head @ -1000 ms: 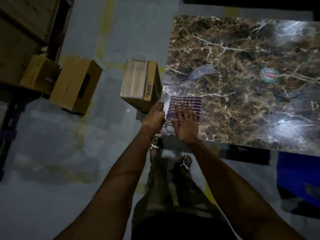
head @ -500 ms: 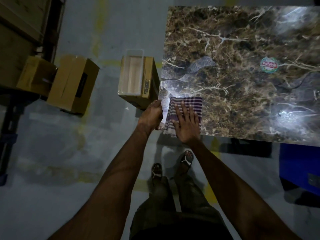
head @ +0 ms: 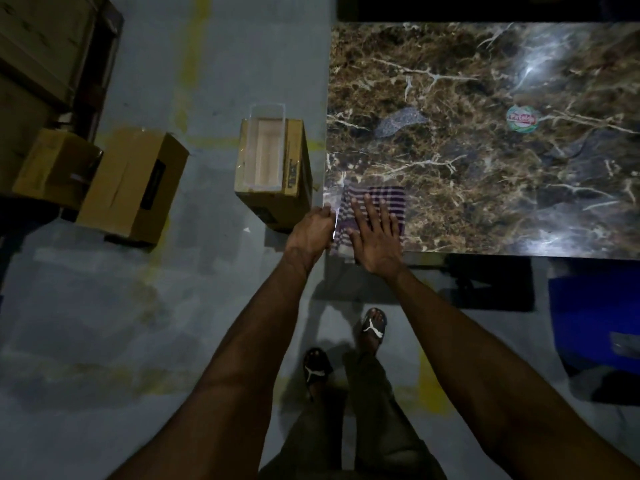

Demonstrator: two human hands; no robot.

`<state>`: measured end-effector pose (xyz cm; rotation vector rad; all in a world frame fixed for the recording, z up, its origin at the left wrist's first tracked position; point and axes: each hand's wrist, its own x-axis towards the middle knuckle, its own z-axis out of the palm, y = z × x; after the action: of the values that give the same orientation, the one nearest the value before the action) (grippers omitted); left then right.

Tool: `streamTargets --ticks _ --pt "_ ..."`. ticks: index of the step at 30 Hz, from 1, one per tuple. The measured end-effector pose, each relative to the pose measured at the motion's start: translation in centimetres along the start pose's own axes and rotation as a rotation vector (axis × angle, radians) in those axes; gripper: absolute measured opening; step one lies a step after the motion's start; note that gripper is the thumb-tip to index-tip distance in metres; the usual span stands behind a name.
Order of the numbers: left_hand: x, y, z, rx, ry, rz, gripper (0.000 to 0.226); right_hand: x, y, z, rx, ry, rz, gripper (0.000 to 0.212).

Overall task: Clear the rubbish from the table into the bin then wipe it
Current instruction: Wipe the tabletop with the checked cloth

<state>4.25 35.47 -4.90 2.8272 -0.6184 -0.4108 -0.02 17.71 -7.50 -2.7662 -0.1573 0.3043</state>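
1. The bench is big, with a brown marble top. It fills the picture from 12 to 3 o'clock. It is being wiped at its near left corner.
2. The bin, a clear tub on a cardboard box, sits on the floor just beside the bench, at 9 o'clock from the corner.
3. The cloth is striped and lies flat on that corner. To wipe well, I think it should stay flat and slide slowly towards 3 o'clock.
4. The right hand presses on the cloth with fingers spread wide. Press evenly.
5. The left hand is at the bench edge, fingers curled; I cannot tell what it holds.
6. A round sticker at 1 o'clock may be rubbish left to bin.
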Motion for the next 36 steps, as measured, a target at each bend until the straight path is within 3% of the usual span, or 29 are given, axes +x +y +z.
streamTargets --ticks 5,8,11,16,21,27,33,36 --pt "0.2 0.9 -2.3 -0.006 -0.078 0.008 0.049 -3.7 -0.1 0.3 0.053 -0.034 -0.067 0.062" --pt "0.0 0.2 -2.2 0.052 -0.101 -0.013 0.05 -2.7 0.0 0.0 0.096 0.007 0.039 0.059" --pt "0.1 -0.6 -1.5 -0.031 -0.112 -0.11 0.039 -1.3 -2.5 0.6 0.063 0.048 0.141 0.061" --pt "0.2 1.6 -3.7 -0.059 -0.113 -0.151 0.018 -1.8 -1.4 0.4 0.079 0.012 -0.058 0.061" --pt "0.4 1.7 -3.5 -0.008 -0.122 -0.157 0.012 -0.5 0.5 -0.8 0.086 0.092 0.217 0.066" --pt "0.0 1.2 -4.1 0.039 -0.104 -0.163 0.017 -3.3 -0.1 0.3 0.019 -0.039 -0.063 0.067" --pt "-0.4 1.2 -4.1 0.035 -0.116 -0.181 0.029 -0.7 0.2 -0.1 0.001 0.033 0.192 0.065" --pt "-0.5 0.7 -3.7 -0.002 -0.096 -0.179 0.023 -1.1 -1.9 0.6 -0.013 0.012 0.098 0.063"
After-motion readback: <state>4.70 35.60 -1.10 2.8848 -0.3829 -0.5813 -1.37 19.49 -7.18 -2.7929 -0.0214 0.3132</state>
